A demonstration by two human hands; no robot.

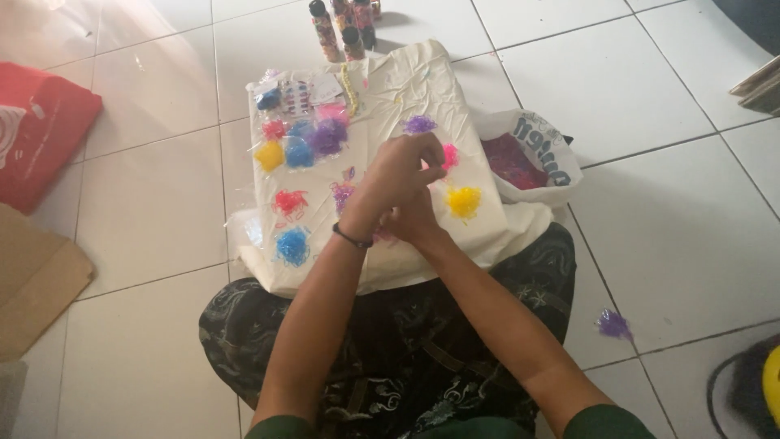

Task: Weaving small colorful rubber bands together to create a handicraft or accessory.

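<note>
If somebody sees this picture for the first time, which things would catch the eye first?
Probably the small bright heaps on the cream sheet spread over the tiled floor: a yellow heap, a blue heap and others in red, pink and purple. Over the sheet's middle, the left hand and right hand meet closely. A red bag lies far left.

white printed plastic bag (543, 146) right of sheet, red bag (41, 130) far left

red bag (36, 130), cardboard (32, 276), small bottles (345, 28) on white tile floor (666, 228).

glossy white floor tiles (666, 211), a crinkled matt cream sheet (406, 81), flat brown cardboard (32, 276), a red plastic bag (41, 130).
</note>
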